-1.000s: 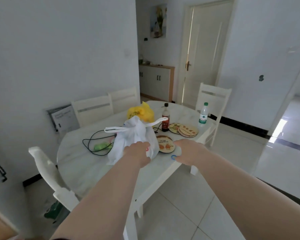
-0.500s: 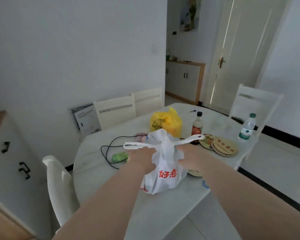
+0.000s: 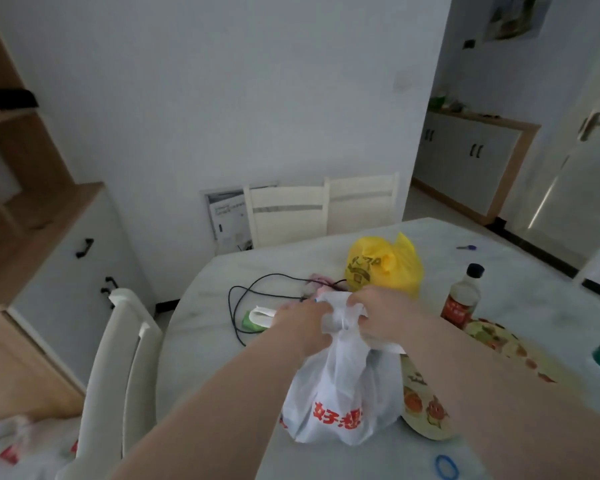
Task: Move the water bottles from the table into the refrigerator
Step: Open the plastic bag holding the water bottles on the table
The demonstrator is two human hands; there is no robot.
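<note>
Red characters 好想 stand on the white plastic bag [image 3: 340, 403] at lower centre. The yellow bag's [image 3: 385, 268] dark print and the bottle's [image 3: 462, 299] red label are blurred, unreadable.

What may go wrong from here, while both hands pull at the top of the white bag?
The left hand and right hand grip the thin white bag at its tied top; a hard pull might tear it. The dark bottle stands upright close to the right forearm, so a sideways move could tip it.
</note>
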